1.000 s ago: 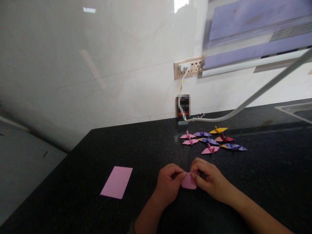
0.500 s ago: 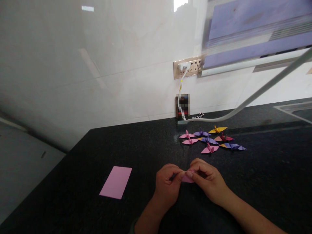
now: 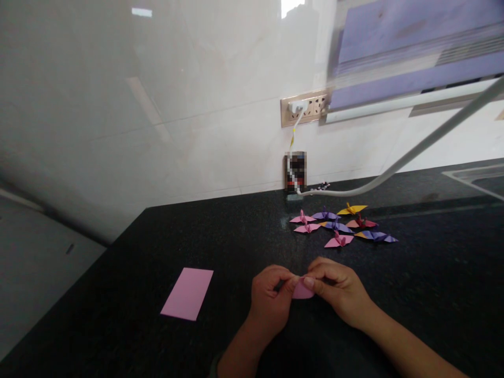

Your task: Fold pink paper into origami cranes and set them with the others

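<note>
Left hand [image 3: 271,299] and right hand [image 3: 334,291] both pinch a small pink folded paper piece [image 3: 302,291] low over the black speckled stone counter [image 3: 433,273]. Its rounded lower edge shows again after being nearly hidden half a second ago. Small coloured folded paper cranes [image 3: 340,227] lie loose behind, in no container.

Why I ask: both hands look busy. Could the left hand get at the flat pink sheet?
Probably yes: the flat pink sheet lies bare, apart from the left hand, nothing between them; that hand must first release the folded pink paper.
</note>
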Motion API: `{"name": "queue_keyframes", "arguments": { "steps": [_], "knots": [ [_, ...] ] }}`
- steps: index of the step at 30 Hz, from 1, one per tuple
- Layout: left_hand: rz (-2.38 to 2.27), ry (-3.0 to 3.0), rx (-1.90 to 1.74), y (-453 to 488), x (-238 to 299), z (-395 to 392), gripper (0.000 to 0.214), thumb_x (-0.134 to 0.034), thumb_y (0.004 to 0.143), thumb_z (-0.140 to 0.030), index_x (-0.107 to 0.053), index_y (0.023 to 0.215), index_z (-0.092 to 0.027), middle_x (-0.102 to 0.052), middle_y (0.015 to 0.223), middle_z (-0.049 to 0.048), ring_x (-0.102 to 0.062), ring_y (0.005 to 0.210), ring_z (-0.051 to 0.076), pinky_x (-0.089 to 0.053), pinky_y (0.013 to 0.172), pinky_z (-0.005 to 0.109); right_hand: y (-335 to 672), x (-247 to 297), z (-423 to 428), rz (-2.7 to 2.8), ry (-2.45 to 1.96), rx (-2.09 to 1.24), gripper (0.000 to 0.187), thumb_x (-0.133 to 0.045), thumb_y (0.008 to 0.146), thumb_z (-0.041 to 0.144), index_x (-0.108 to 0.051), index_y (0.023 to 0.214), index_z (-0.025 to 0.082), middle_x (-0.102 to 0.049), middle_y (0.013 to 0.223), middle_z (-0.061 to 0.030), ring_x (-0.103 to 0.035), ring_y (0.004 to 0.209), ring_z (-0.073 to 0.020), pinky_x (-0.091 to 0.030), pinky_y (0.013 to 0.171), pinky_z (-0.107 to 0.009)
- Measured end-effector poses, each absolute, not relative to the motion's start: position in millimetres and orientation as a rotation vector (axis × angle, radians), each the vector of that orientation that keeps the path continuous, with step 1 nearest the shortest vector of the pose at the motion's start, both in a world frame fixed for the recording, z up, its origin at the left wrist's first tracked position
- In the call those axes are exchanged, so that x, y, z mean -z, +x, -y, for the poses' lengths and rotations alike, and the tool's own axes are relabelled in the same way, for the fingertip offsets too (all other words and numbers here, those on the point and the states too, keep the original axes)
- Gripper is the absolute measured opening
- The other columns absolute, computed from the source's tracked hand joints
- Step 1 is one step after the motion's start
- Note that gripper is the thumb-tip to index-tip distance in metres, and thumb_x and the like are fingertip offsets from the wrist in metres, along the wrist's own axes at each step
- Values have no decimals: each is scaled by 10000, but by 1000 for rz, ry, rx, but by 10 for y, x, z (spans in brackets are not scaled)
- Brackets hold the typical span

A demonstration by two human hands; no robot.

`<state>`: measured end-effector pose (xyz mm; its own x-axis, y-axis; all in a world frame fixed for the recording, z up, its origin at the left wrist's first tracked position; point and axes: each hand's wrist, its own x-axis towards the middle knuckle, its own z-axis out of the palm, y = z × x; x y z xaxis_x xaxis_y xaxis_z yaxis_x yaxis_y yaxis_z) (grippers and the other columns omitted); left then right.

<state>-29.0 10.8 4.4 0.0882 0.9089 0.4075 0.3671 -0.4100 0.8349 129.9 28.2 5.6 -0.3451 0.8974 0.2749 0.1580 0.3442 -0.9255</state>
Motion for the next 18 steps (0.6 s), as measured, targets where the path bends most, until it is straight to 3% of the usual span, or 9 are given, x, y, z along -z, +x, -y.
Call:
{"name": "queue_keyframes", "arguments": {
  "steps": [10, 18],
  "knots": [
    [-1260, 1830, -1300, -281, -28, -106, 109, -523, 725, -179, -579, 641, -139, -565, 632, 27, -528, 621, 121, -414, 600, 243, 1303, -34, -283, 1769, -908, -1017, 190, -519, 759, 253, -591, 606, 166, -512, 614, -8, -505, 585, -117, -408, 548, -237],
    [-1270, 1807, -1298, -302, -51, -112, 127, -509, 735, -191, -582, 641, -145, -562, 629, 24, -526, 614, 122, -415, 590, 245, 1299, -19, -304, 1757, -983, -999, 100, -559, 730, 263, -618, 718, 184, -546, 697, -31, -519, 653, -136, -432, 590, -252]
  ]
}}
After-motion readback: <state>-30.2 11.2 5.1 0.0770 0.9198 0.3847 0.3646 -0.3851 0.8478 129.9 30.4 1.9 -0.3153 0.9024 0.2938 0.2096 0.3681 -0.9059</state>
